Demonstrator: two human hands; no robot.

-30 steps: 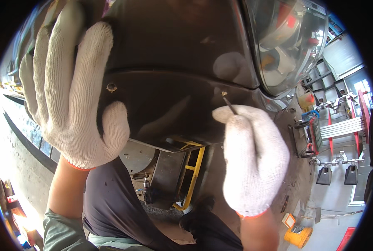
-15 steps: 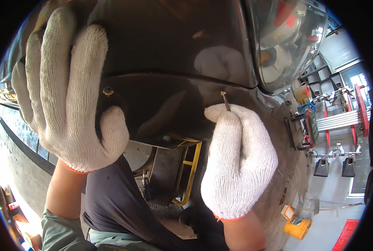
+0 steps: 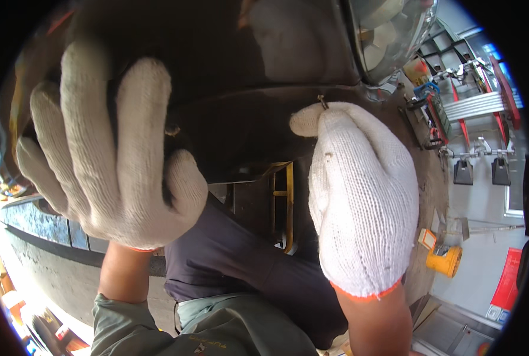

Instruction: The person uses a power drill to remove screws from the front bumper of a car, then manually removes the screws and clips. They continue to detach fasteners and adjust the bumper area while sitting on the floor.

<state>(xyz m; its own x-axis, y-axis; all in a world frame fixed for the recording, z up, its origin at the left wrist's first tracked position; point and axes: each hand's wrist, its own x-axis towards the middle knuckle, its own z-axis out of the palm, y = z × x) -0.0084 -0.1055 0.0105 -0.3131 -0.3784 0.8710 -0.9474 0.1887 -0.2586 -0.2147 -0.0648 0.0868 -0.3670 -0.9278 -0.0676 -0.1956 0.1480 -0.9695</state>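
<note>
A dark glossy vehicle body panel (image 3: pixel 234 133) stretches in front of me, with a clear headlamp (image 3: pixel 389 41) at its upper right. My left hand (image 3: pixel 128 160), in a white knitted glove, lies over the panel's left part with its fingers spread and nothing held. Beside its thumb, a small brassy fitting (image 3: pixel 172 129) shows blurred on the panel. My right hand (image 3: pixel 368 184), gloved alike, pinches a thin metal rod (image 3: pixel 323 102) between thumb and fingers. Only the rod's short tip sticks out, near the panel's seam; whether it touches the panel I cannot tell.
Below the panel stands a yellow metal frame (image 3: pixel 290 202), close to my bent leg (image 3: pixel 217 249). On the right are a yellow bucket (image 3: pixel 444 261) and a rack of equipment with white bars (image 3: pixel 475 107) along the wall.
The view has shifted, and my right hand has turned, now showing more of its back. It still pinches the rod. My left hand stays spread, now partly nearer the brassy fitting.
</note>
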